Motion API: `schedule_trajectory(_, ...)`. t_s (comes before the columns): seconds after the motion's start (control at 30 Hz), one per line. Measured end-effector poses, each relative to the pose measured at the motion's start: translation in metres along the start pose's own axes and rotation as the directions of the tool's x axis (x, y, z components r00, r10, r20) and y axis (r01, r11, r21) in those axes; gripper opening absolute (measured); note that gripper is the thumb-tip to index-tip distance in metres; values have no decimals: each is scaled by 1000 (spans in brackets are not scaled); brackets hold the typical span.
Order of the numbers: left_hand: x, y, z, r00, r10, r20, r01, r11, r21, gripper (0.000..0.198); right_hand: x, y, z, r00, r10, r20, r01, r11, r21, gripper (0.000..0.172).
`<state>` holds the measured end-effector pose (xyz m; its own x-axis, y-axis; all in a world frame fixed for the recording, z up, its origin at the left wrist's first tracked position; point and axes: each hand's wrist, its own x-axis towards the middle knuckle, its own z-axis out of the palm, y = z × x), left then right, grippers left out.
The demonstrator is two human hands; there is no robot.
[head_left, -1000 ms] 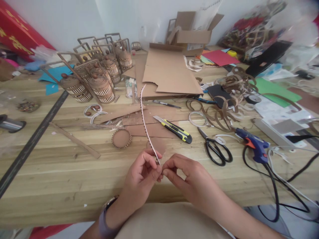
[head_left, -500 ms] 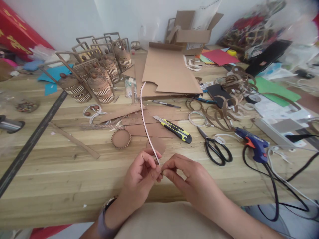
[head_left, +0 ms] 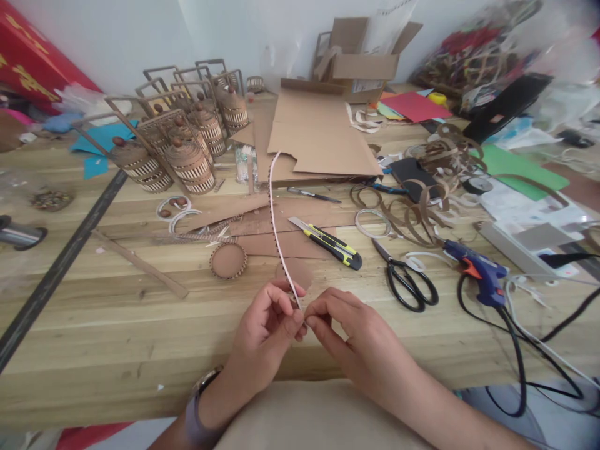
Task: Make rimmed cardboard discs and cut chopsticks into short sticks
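My left hand [head_left: 265, 334] and my right hand [head_left: 351, 334] meet at the near edge of the wooden table [head_left: 117, 325]. Both pinch the lower end of a long, thin cardboard strip [head_left: 275, 228] with a toothed edge. The strip rises from my fingertips and curves away over the table. A small piece of brown card [head_left: 295, 272] lies just beyond my fingers. A round cardboard disc with a notched rim [head_left: 227, 260] lies to the left of the strip.
A yellow-black utility knife [head_left: 328, 243], black scissors [head_left: 407, 281] and a blue glue gun [head_left: 478, 272] with black cable lie to the right. Several cardboard lantern-like baskets [head_left: 178, 150] stand back left. Flat cardboard sheets [head_left: 319, 134], an open box [head_left: 363, 59] and curled strips [head_left: 422, 206] fill the back.
The free top end of the strip has swung slightly to the right. My hands have stayed in place, still pinching its lower end.
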<state>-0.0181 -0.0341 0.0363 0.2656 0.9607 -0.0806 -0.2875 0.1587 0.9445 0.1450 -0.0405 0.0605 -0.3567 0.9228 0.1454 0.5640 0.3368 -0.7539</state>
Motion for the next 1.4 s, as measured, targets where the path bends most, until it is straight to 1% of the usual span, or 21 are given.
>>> schedule_trajectory(0.13,1,-1,0,998,0,-62,-1,1000,-10,29,-1,1,1,998,-20,-54,21,1000,15,19)
schedule_trajectory(0.23,2,-4,0,997,-12,-81,12,1000,-8,30,-3,2,4,989,-93,-115,89,995,-43,18)
schedule_trajectory(0.3,3,-5,0,996,-17,-86,17,1000,-4,31,-4,2,5,982,-135,-133,123,988,-99,18)
schedule_trajectory(0.4,3,-6,-1,995,-26,-92,26,1000,4,31,-4,2,5,976,-173,-133,150,975,-165,16)
schedule_trajectory(0.53,3,-6,-1,996,-33,-88,34,999,4,31,-2,2,3,973,-207,-105,180,958,-224,17)
schedule_trajectory(0.73,3,-3,0,997,-26,-68,29,999,39,31,1,3,2,970,-229,-76,203,946,-254,20)
schedule_trajectory(0.87,4,-3,0,999,-18,-51,20,999,39,32,1,5,3,973,-219,-67,195,946,-261,21)
schedule_trajectory(1.03,4,-1,2,997,-69,-41,69,998,2,31,0,8,4,978,-193,-77,171,959,-227,18)
schedule_trajectory(1.2,4,0,1,989,-149,-26,148,989,-13,27,1,9,3,986,-141,-85,129,983,-127,18)
schedule_trajectory(1.3,4,-2,1,987,-154,-38,154,988,-20,26,1,8,1,989,-114,-96,110,993,-45,17)
schedule_trajectory(1.4,4,-4,0,989,-138,-55,136,990,-31,24,1,7,0,996,-53,-78,57,997,49,18)
